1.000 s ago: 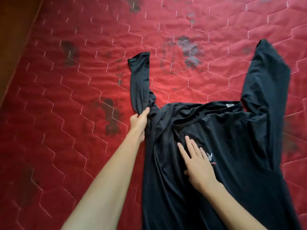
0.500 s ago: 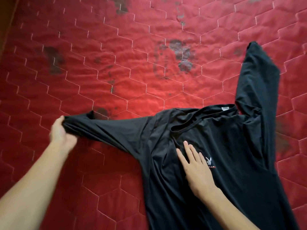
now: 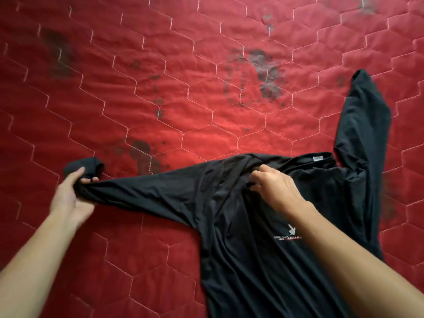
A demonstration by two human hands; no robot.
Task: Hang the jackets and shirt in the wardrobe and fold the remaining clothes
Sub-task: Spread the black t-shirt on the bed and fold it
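Left hand grips the black shirt sleeve end, right hand pinches fabric near the collar on the red mattress.

Two bare forearms, left hand motion-blurred, right hand sharper, nails perhaps short

The shirt lies on the mattress, collar farthest from the person. One sleeve stretches left, its cuff in the left hand. The other sleeve points away on the right. The right hand is just left of the collar.
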